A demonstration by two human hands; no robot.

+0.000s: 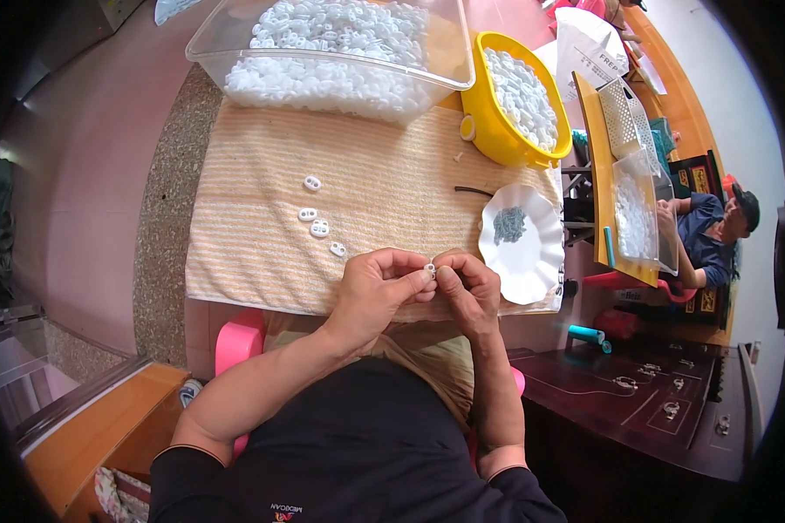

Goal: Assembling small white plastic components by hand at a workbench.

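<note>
Just above the near edge of the striped cloth, my left hand (pixel 377 289) pinches a small white two-hole plastic piece (pixel 430 269), similar to a cord lock. My right hand (pixel 468 291) closes its thumb and fingertips on the same piece from the other side. Whether the right fingers also hold a smaller part cannot be seen. Several similar white pieces (pixel 320 228) lie loose on the cloth, ahead and to the left of my hands. To the right, a white wavy-rimmed plate (pixel 522 277) bears a small pile of fine grey parts (pixel 510 225), too small to make out.
A clear plastic bin (pixel 331 57) full of white pieces stands at the far side of the cloth-covered table (pixel 244 261). Beside it is a yellow tub (pixel 488 131) of white pieces. A dark stick (pixel 474 190) lies near the plate. Another person (pixel 705 228) works at the right.
</note>
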